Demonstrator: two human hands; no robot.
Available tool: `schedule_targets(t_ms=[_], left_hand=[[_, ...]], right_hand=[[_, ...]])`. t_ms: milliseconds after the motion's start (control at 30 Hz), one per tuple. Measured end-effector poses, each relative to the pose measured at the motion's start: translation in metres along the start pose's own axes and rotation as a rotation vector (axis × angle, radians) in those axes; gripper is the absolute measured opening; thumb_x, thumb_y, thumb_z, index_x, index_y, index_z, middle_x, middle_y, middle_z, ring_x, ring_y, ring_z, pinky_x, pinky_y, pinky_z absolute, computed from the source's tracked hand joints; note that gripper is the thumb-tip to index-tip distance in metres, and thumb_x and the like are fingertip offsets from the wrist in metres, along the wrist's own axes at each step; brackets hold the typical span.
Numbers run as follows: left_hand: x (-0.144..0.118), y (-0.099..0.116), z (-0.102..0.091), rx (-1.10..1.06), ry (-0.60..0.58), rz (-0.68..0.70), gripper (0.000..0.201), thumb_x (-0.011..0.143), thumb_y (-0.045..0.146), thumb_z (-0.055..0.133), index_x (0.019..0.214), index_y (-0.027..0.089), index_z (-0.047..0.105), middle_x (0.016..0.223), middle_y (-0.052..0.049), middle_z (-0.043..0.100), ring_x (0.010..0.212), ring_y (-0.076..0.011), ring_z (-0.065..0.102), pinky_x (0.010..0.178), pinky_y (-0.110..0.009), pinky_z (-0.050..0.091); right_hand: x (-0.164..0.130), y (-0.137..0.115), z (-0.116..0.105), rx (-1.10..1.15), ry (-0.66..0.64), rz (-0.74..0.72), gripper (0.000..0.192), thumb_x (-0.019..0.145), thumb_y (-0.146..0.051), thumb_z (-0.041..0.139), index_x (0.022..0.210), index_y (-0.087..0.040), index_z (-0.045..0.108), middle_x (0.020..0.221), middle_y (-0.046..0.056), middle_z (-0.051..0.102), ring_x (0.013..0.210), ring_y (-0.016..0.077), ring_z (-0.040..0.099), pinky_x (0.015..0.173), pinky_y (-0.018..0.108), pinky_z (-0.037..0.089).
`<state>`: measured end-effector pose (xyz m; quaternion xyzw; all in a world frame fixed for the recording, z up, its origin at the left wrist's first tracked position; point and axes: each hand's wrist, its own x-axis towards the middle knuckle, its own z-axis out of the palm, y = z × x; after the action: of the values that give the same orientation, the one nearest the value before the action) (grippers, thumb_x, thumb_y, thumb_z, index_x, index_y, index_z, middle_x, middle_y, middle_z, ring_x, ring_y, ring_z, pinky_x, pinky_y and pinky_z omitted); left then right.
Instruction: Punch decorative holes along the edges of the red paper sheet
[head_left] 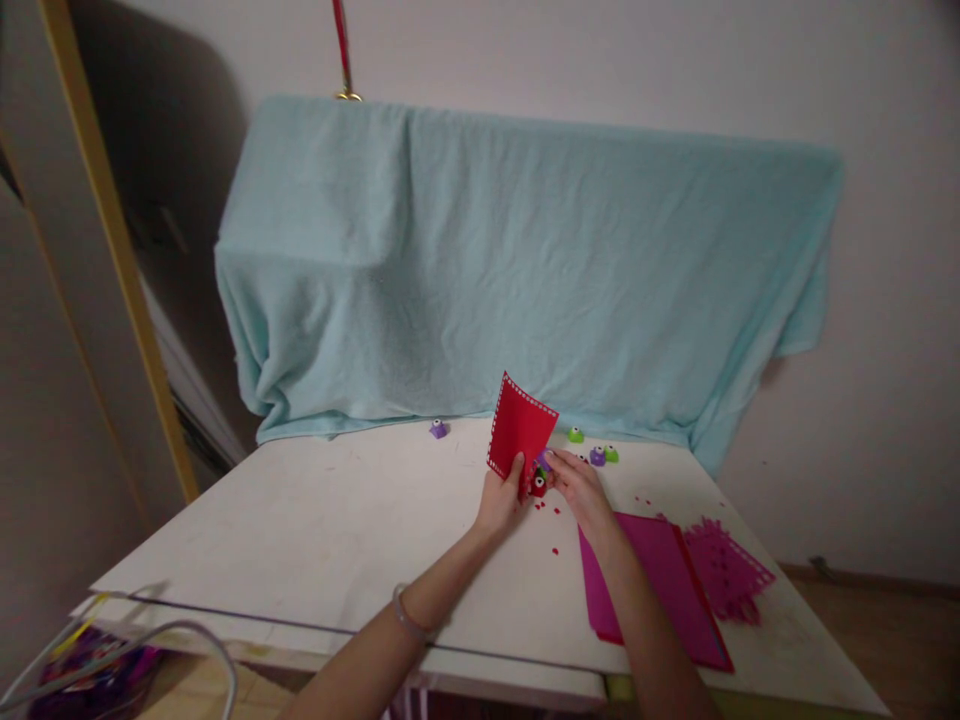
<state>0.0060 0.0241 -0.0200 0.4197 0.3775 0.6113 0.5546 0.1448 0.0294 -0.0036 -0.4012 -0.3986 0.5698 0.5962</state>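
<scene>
In my left hand (501, 500) is a sheet of red paper (521, 425), tilted upright, with the thumb across its lower part. Small cut-outs run along its left, top and lower edges. My right hand (576, 485) is closed on a small purple craft punch (543, 460) at the lower right edge of the paper. Fingers hide part of that punch, and I cannot tell whether its slot is around the edge. Just below sits a red punch (538, 486) with an eye-like top, close to both hands. Red paper bits (556, 511) lie on the white table beneath.
A purple punch (438, 429) stands at the back left. Green (575, 435) and purple (597, 456) punches stand back right. Magenta sheets (660, 570) lie under my right forearm, beside punched pink paper (724, 570). A light blue cloth (540, 270) hangs behind the table (360, 540).
</scene>
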Motion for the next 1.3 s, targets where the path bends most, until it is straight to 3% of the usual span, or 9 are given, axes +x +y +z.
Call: schedule_targets(t_ms=[400,567,733,900,1300], left_hand=[[0.004,-0.008,-0.003,0.054,-0.032,0.049,0.044,0.082,0.058,0.058,0.088,0.015,0.061,0.062,-0.001,0.06,0.049,-0.0122,0.05,0.049,-0.024,0.04],[0.003,-0.009,-0.002,0.05,-0.093,0.007,0.044,0.081,0.059,0.057,0.084,0.015,0.059,0.059,0.0,0.058,0.045,-0.0119,0.048,0.044,-0.023,0.037],[0.002,-0.002,-0.004,0.19,-0.055,0.078,0.035,0.083,0.052,0.056,0.079,0.017,0.062,0.062,-0.003,0.061,0.053,-0.015,0.052,0.049,-0.024,0.038],[0.002,0.01,-0.009,0.337,-0.135,0.174,0.026,0.084,0.041,0.054,0.073,0.019,0.064,0.065,-0.003,0.064,0.059,-0.017,0.052,0.054,-0.024,0.039],[0.012,-0.01,-0.01,0.235,-0.085,0.023,0.044,0.083,0.056,0.053,0.067,0.016,0.058,0.056,-0.001,0.057,0.047,-0.0125,0.045,0.046,-0.022,0.034]], right_hand=[[0.002,0.003,0.0,0.07,0.015,-0.04,0.038,0.061,-0.034,0.086,0.094,-0.021,0.073,0.083,0.003,0.07,0.066,0.0141,0.06,0.065,0.03,0.048],[0.001,0.002,0.0,0.088,0.017,-0.026,0.037,0.06,-0.033,0.086,0.092,-0.021,0.072,0.082,0.003,0.07,0.066,0.0142,0.06,0.068,0.03,0.049],[0.001,0.001,0.001,0.053,-0.004,-0.009,0.031,0.06,-0.036,0.086,0.083,-0.019,0.073,0.08,0.003,0.068,0.062,0.0131,0.056,0.055,0.026,0.043],[0.001,0.003,0.002,0.023,-0.026,0.028,0.03,0.059,-0.038,0.086,0.075,-0.018,0.072,0.066,0.0,0.061,0.05,0.0091,0.046,0.046,0.025,0.032],[-0.001,0.003,0.002,0.055,-0.043,0.042,0.033,0.06,-0.037,0.086,0.082,-0.019,0.071,0.074,0.001,0.066,0.055,0.0102,0.051,0.049,0.024,0.037]])
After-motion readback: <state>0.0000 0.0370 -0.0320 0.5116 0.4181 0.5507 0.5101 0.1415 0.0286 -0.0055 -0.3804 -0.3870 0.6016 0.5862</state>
